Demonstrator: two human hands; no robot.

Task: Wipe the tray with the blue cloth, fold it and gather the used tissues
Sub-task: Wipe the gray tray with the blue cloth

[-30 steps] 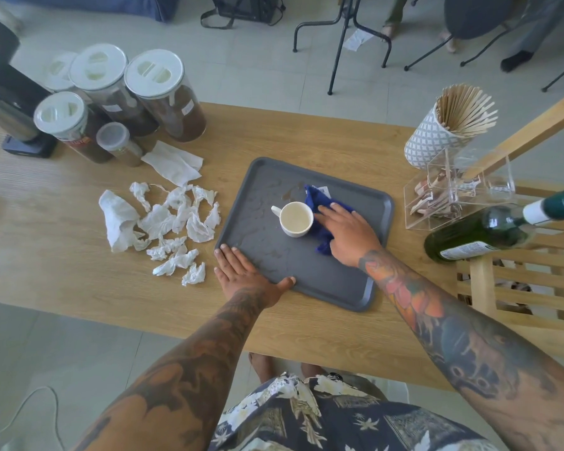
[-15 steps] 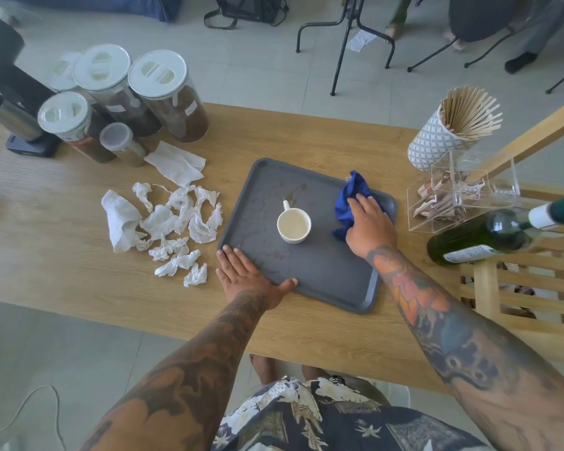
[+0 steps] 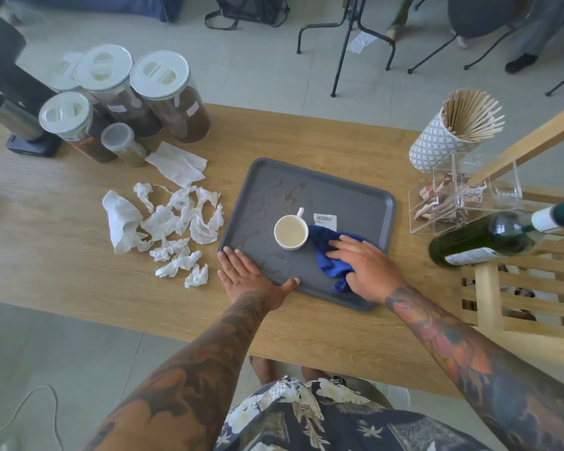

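The grey rectangular plastic tray [image 3: 349, 190] is steadied at its near-left corner by the flat left hand [image 3: 251, 275]. The crumpled blue cloth [image 3: 331, 252] is pressed onto the tray by the right hand [image 3: 363, 265] (fingers extended). Wiping is judged under way; liquid streaks beyond the white ceramic cup [image 3: 290, 232] remain to be reached.

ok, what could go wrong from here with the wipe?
1. The white cup sits on the tray touching the blue cloth; a leftward stroke by the right hand could knock or tip it.
2. Brown liquid at the far side is unwiped and may smear.
3. The left hand only presses the tray's near-left corner; a hard push might swing the tray toward the used tissues.
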